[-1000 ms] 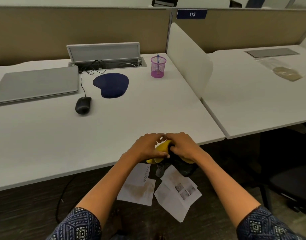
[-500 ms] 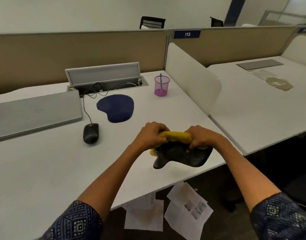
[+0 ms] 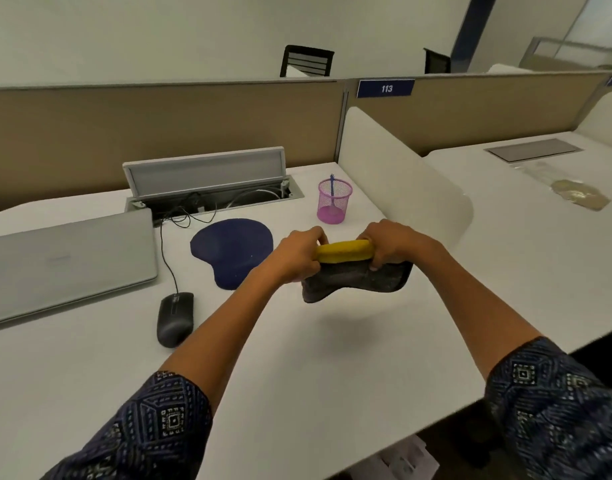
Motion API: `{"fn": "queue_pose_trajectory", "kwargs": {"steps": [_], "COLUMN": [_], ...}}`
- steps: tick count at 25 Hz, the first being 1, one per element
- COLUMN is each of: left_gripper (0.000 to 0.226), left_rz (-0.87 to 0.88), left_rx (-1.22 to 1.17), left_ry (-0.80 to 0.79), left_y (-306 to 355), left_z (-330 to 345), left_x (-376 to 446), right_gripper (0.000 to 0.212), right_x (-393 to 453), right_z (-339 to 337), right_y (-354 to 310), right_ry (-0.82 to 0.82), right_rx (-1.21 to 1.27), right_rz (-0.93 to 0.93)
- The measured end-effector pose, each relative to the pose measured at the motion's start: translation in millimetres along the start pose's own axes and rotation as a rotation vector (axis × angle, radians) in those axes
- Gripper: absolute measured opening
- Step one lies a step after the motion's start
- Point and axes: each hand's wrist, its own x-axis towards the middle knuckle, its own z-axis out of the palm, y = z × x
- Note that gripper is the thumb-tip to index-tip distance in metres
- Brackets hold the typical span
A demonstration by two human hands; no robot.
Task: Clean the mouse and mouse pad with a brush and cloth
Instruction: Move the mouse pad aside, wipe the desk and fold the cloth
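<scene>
Compared with a second ago, the two hands are now holding their bundle up over the white desk [image 3: 332, 375], where before they were gripping it below the desk's front edge, above papers on the floor. The bundle is also spreading out: the yellow cloth [image 3: 344, 251] is showing as a stretched roll between the fists, and the dark grey cloth [image 3: 356, 280] is hanging open beneath it, clear of the desk surface. My judgement is that the cloths are being brought up and unfolded ready for wiping, so cleaning itself is not yet starting.

The left hand [image 3: 297, 254] is curling tightly around the left end of the yellow cloth, and the right hand [image 3: 391, 242] is gripping the right end, fingers wrapped under and pinching the grey cloth too. Both forearms are reaching forward, wrists roughly level, knuckles facing up.

The black wired mouse [image 3: 175, 318] is lying on the desk to the left of the hands, untouched. The navy mouse pad [image 3: 231, 251] is sitting just beyond the mouse, immediately left of the left hand. No brush is clearly identifiable; a pink mesh pen cup [image 3: 334, 201] behind the pad is holding one blue stick-like item.
</scene>
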Motion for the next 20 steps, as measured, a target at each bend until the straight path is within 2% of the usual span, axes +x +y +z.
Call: {"fn": "queue_pose_trajectory", "kwargs": {"steps": [3,7,9,11,13,17,20], "left_gripper": [0.038,0.034,0.044,0.061,0.067,0.065,0.067], "left_rz": [-0.052,0.02,0.029,0.044,0.041,0.026,0.028], "left_rx": [0.034,0.219,0.281,0.379,0.455,0.469,0.439], "left_ry": [0.092,0.255,0.289,0.238,0.177,0.119,0.133], "left_y": [-10,-22,-32,-44,-53,-63,-67], "left_z": [2,16,29,48,70,112,125], "left_x": [37,81,103,119,124,119,115], "right_gripper": [0.048,0.026,0.02,0.025,0.041,0.072,0.092], "right_x": [48,99,120,131,137,133,128], "right_z": [-2,1,11,30,58,112,118], "right_y": [15,42,56,69,83,101,105], "right_ry": [0.082,0.247,0.468,0.539,0.546,0.213,0.133], "right_rx": [-0.166,-0.272,-0.281,-0.251,-0.301,-0.222,-0.261], "right_rz": [-0.018,-0.058,-0.176,-0.274,-0.306,-0.239,-0.199]}}
